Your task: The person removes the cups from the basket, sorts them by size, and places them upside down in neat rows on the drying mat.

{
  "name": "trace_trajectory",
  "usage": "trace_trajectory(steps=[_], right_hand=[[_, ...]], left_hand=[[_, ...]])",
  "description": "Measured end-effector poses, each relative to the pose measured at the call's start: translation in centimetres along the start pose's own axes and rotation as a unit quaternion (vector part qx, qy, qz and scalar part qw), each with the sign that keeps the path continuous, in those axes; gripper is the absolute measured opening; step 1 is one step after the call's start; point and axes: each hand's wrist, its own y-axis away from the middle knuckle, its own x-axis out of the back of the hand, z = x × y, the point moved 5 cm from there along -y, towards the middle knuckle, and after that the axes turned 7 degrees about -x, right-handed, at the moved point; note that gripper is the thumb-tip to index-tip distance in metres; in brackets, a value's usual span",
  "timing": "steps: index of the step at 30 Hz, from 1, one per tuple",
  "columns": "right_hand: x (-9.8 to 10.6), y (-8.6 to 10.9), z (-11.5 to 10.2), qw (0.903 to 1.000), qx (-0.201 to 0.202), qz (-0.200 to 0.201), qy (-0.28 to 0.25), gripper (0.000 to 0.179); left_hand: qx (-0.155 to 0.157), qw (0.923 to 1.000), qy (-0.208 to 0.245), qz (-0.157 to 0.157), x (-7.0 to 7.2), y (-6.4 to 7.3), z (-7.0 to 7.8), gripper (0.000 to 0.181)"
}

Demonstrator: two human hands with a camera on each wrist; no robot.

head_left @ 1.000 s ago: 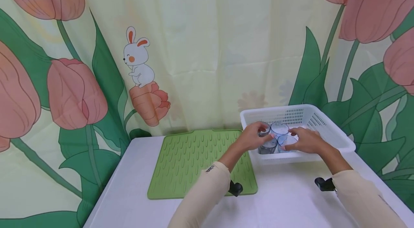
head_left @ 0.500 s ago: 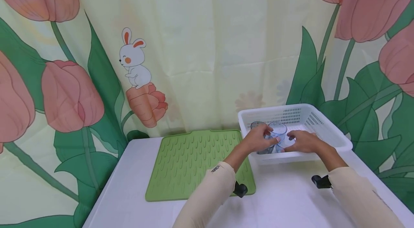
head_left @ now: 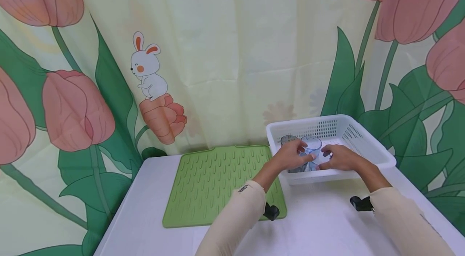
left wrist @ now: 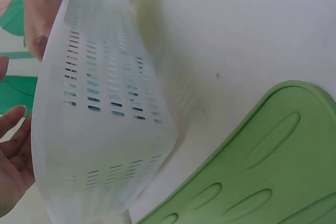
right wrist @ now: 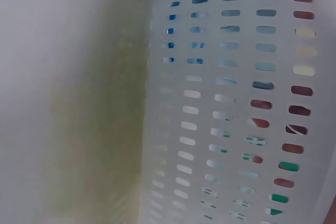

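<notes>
In the head view, both hands reach into a white slotted basket [head_left: 367,159] that holds several drinking glasses. A light blue glass [head_left: 310,164] stands at the front, between the hands. My left hand [head_left: 290,156] grips its left side, thumb near the rim; my right hand [head_left: 341,158] holds its right side with bent fingers. Behind it are another blue glass [head_left: 312,141] and a dark-rimmed glass [head_left: 288,139]. In the left wrist view the basket wall [left wrist: 100,140] hides the glasses and part of my left hand [left wrist: 13,166].
Left of the basket a green ridged mat [head_left: 225,187] lies on the white-covered table [head_left: 145,207]. A curtain [head_left: 218,46] with printed tulips and a rabbit hangs behind. The slotted basket wall [right wrist: 241,103] fills much of the right wrist view.
My left hand has shifted right and down from the left-hand glasses to the front blue glass. My right hand has stayed at that glass, its fingers closer in. The head view has turned slightly.
</notes>
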Motion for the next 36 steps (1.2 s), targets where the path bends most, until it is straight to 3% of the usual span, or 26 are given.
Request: trace_trajectory(steps=[20,26,36], right_hand=[[2.0,0.8,-1.2,0.9988,0.001,0.037,-0.032,0.088],[2.8,1.1,-2.3,0.9981,0.02,0.055,-0.022,0.086],[4.2,1.7,-4.8,0.997,0.039,0.062,-0.022,0.083]], left_hand=[[0.001,0.9997,0.011,-0.022,-0.4,-0.1,-0.4,0.072],[0.001,0.9995,0.018,-0.024,-0.2,-0.3,-0.6,0.074],[-0.025,0.9991,0.033,-0.014,0.7,-0.3,-0.8,0.072]])
